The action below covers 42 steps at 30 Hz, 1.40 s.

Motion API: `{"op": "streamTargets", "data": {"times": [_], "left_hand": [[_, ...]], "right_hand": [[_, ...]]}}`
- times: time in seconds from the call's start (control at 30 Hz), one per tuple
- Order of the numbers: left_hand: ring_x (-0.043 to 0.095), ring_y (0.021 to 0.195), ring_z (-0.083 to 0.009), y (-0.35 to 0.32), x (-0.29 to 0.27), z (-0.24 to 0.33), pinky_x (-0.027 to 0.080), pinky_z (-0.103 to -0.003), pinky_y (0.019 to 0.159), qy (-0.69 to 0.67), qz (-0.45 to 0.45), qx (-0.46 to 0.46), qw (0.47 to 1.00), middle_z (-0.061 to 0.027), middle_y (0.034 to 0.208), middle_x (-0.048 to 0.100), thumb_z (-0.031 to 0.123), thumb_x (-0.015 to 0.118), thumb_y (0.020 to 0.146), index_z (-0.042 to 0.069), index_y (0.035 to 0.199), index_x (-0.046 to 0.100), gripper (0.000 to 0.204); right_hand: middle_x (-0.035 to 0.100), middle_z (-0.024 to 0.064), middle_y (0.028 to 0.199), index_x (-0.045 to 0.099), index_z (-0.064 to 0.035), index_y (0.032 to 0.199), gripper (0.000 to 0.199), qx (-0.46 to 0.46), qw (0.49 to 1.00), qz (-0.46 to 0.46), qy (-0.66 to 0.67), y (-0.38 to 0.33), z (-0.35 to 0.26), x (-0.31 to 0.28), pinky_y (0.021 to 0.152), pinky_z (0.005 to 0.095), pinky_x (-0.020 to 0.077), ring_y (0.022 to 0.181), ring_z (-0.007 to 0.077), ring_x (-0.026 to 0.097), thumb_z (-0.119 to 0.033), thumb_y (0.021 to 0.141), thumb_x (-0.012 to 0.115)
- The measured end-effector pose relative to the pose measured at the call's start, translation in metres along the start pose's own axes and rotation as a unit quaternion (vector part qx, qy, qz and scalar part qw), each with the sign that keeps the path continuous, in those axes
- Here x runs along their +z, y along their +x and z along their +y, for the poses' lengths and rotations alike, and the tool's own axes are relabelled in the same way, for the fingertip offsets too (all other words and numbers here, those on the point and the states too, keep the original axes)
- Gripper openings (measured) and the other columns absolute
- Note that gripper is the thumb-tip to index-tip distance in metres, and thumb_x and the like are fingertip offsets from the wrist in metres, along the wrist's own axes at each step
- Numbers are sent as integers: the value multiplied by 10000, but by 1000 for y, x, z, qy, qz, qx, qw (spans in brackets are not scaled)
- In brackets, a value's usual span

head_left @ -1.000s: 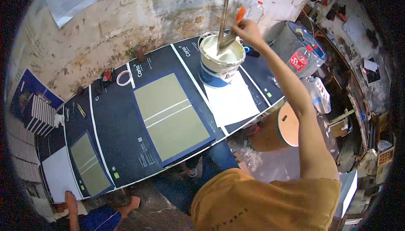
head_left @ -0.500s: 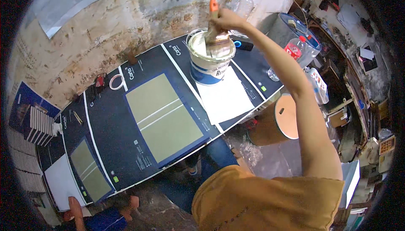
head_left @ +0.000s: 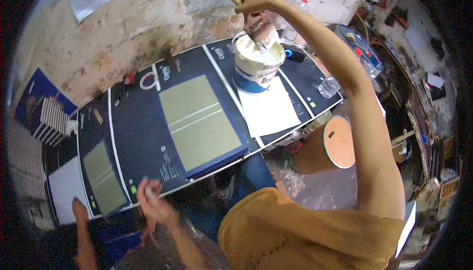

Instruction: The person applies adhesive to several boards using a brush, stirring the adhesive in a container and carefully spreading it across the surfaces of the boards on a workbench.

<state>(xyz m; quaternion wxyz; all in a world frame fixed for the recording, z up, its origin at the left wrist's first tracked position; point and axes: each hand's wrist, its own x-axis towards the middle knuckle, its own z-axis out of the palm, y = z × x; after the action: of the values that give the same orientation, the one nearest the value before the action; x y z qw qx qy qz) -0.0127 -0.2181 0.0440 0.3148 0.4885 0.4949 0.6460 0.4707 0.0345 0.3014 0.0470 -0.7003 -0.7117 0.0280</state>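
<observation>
The right hand [head_left: 253,3] grips a wide, flat brush [head_left: 257,26], bristles slanting down at the mouth of a round bucket [head_left: 253,75] of creamy white liquid. The left hand [head_left: 156,205] is blurred, its grip unclear. Beneath the bucket, smooth white paper [head_left: 268,114] covers part of the dark table [head_left: 138,122].

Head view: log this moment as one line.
right hand: gripping brush; bristles: at mouth of bucket; bucket: upright; olive panel: on dark worktop
</observation>
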Motion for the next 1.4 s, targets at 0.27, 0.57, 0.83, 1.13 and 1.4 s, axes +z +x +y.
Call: {"op": "streamTargets", "data": {"times": [0.27,0.57,0.83,1.13,1.4], "left_hand": [[629,747,-178,43,128,-17,488,-335,689,36,-147,-65,986,-79,810,639,257,418,1067,9,1169,647,352],[623,687,-263,31,122,-39,484,-388,657,41,-138,-47,988,-131,722,593,252,357,1063,8,1094,637,372],[387,556,-51,30,124,-39,308,-223,522,11,-82,-41,996,3,677,550,426,237,1091,11,1046,667,599],[574,614,-195,31,119,-41,443,-342,601,17,-77,-46,996,-87,667,574,306,308,1075,-21,1001,648,478],[569,602,-230,30,122,-42,438,-371,591,16,-87,-59,994,-107,681,583,309,309,1074,-14,994,646,473]], "right_hand": [[685,229,829,625,-7,877,305,-190,912,287,223,-17,-139,146,749,500,528,816,445,664,-253,741,742],[666,-5,751,705,-43,795,243,150,855,197,455,-137,-59,210,584,252,487,684,101,621,-255,913,707],[718,111,963,673,44,1021,314,116,841,235,474,-172,-156,231,708,289,518,824,174,678,-211,859,757],[711,99,779,711,31,876,232,210,910,203,295,-224,-128,195,687,291,528,704,125,647,-196,849,752],[677,54,798,670,-5,835,203,111,902,151,388,-216,-188,239,670,286,490,714,112,598,-187,878,747]]}}
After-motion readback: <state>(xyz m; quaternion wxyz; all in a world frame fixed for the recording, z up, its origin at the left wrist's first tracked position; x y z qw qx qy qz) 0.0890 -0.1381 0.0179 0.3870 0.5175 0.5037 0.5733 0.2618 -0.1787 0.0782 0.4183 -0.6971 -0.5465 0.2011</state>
